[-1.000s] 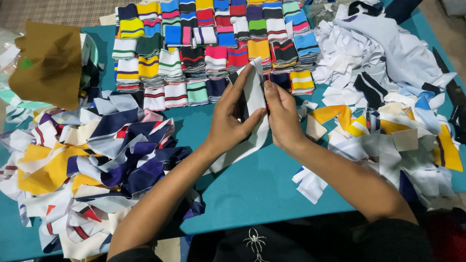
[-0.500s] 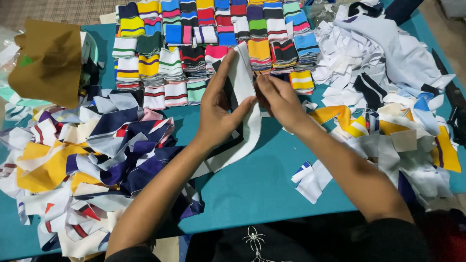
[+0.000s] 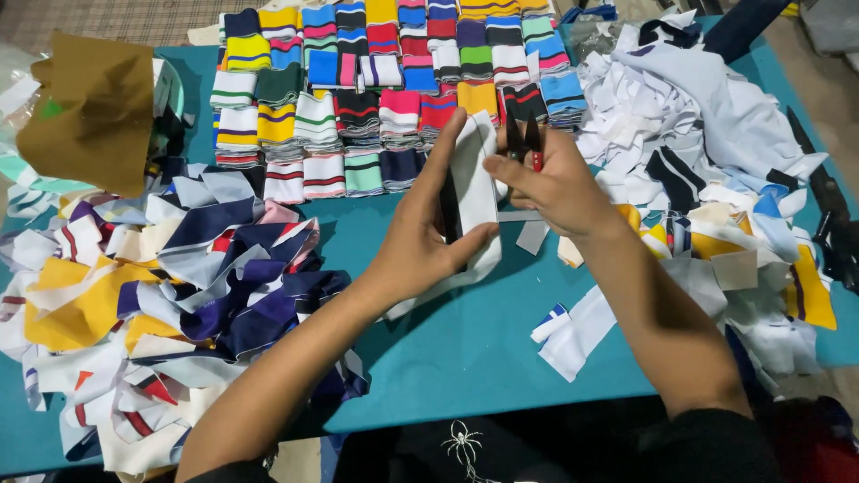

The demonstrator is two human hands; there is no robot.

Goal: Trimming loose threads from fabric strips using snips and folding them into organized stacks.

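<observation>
Above a teal bench [image 3: 465, 358], the left hand [image 3: 420, 250] pinches a folded white fabric strip [image 3: 474, 192] — thumb pressed on its front — while the right hand [image 3: 555, 183], its grip closed, holds small thread snips [image 3: 523, 143] beside stacked striped collars [image 3: 376, 98].

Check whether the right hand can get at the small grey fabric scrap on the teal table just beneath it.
Probably yes. The grey scrap lies bare on the teal table just below the right hand, nothing covering it. But that hand already grips small thread snips, so its fingers are busy; the left hand holds the white piece.
</observation>
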